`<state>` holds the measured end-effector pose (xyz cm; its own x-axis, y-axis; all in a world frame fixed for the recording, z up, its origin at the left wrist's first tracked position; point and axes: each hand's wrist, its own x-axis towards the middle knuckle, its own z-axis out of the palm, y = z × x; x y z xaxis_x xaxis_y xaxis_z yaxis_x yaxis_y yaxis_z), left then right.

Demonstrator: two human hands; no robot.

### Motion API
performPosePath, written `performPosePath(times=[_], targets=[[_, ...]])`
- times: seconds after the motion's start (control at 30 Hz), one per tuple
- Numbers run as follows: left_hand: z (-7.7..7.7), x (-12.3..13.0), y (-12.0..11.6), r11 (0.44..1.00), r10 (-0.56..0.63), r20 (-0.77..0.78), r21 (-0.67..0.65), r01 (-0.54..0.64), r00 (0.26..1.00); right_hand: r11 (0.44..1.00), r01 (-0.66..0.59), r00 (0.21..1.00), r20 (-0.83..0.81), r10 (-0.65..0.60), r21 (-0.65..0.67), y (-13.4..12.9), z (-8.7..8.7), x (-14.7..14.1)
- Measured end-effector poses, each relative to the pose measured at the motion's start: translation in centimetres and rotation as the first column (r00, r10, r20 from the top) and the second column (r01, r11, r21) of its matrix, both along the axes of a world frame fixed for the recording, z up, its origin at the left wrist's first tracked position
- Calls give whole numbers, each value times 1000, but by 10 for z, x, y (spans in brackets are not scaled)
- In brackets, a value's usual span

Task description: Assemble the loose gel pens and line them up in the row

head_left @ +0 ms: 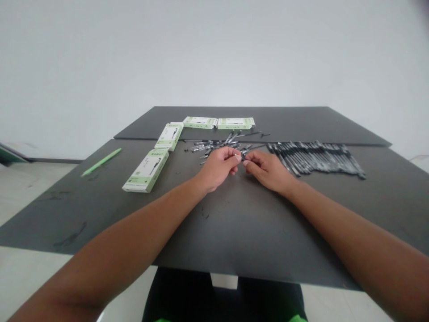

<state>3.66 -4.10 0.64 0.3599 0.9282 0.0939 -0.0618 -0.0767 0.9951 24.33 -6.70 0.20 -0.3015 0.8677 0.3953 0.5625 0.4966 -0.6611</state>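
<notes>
My left hand (219, 166) and my right hand (266, 169) meet fingertip to fingertip over the middle of the dark table. Between them is a small dark pen part (243, 156), pinched by both hands; its exact shape is mostly covered by the fingers. Just behind the hands lies a loose pile of clear and black pen parts (204, 146). To the right of my right hand, several black-and-clear pens (318, 158) lie side by side in a long row.
Two green-and-white boxes (147, 171) (169, 136) lie left of the pile, and two more (200, 122) (236, 123) lie behind it. A green pen (101, 162) rests near the left edge of the table (251, 237). Small black bits lie before my left hand.
</notes>
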Motion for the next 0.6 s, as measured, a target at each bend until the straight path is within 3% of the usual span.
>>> performPosePath(times=[0.6], targets=[[-4,0,3,1000,0,144,-14,2,990,996,70,997,-33,-68,57,0,-1,-1]])
